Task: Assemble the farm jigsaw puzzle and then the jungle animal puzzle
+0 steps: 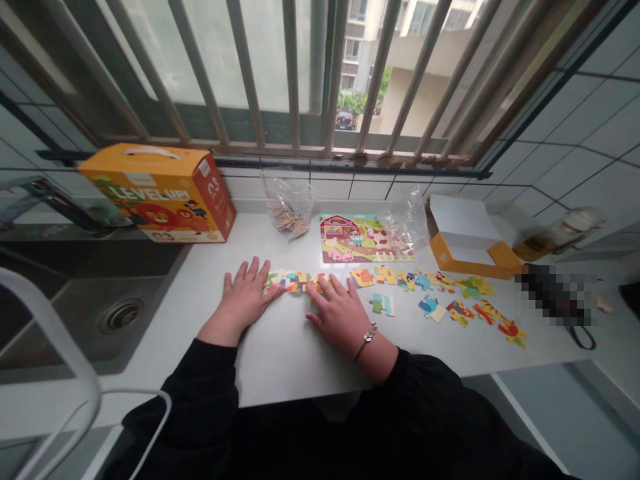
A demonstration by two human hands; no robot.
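My left hand (243,297) lies with fingers spread on the white counter, its thumb at the left end of a row of colourful jigsaw puzzle pieces (287,280). Over the right part of that row rests my right hand (340,310), fingers apart, fingertips touching the pieces and hiding some of them. Further right the row goes on with more puzzle pieces (390,275). Below it lie a blue-green piece pair (383,305), a blue animal piece (430,307) and a joined orange-striped strip (500,323).
Behind the row are a farm picture board (350,243), a bag of brown pieces (293,217) and an empty clear bag (413,227). An orange box (160,193) stands beside the sink (150,287). An opened yellow box (467,250) and a bottle (560,233) are at right.
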